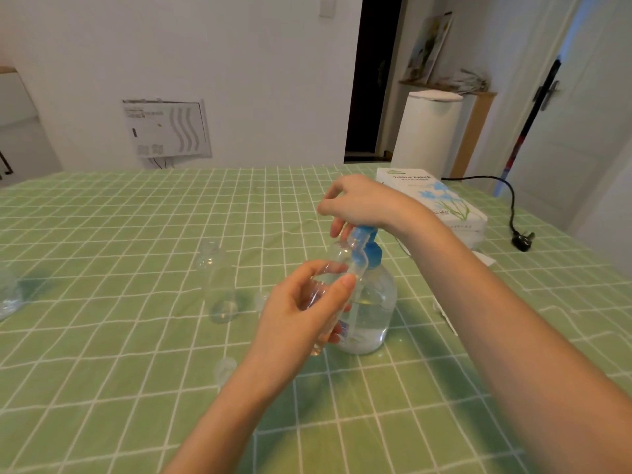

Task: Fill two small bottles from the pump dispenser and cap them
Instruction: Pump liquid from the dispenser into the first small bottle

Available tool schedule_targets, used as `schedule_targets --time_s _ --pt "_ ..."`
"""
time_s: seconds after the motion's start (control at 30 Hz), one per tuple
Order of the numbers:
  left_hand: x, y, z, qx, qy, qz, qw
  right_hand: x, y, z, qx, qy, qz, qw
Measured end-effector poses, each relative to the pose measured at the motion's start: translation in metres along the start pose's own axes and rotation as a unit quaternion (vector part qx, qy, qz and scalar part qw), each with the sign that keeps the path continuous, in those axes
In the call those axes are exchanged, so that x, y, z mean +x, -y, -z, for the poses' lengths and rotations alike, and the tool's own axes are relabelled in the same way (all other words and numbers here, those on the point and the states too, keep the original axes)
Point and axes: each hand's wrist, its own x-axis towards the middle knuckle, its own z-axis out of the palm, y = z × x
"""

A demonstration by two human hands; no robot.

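Left fingers (349,280) grip bottle (338,255) — right hand (359,203) presses pump (372,256).

Small bottles numbered two: held bottle (337,253) in the left hand (301,313), standing bottle (219,285) left of it. One pump dispenser (376,302) stood under the right hand (362,200). Two clear caps lay left of the left hand: near cap (225,367), far cap (261,299). One tissue pack (441,203) lay beyond the right hand.

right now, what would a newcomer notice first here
Mid-table, the left hand grips a small clear bottle, tilted with its mouth at the blue nozzle of the pump dispenser, while the right hand rests on the pump head. A second empty bottle stands to the left on the green checked tablecloth.
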Motion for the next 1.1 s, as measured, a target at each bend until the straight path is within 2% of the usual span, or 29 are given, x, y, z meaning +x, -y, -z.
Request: schedule_targets --time_s 0.5,0.9,1.1 --pt "-0.001 0.008 0.001 -0.001 0.0 0.001 1.0 -0.001 -0.009 -0.011 0.015 0.03 -0.035 0.999" --pt "0.001 0.005 0.0 -0.003 0.001 -0.002 1.0 0.001 -0.003 -0.005 -0.002 -0.005 -0.011 1.0" --pt "0.001 0.004 0.0 -0.006 0.006 -0.011 1.0 0.001 -0.001 -0.004 -0.005 0.01 -0.019 1.0"
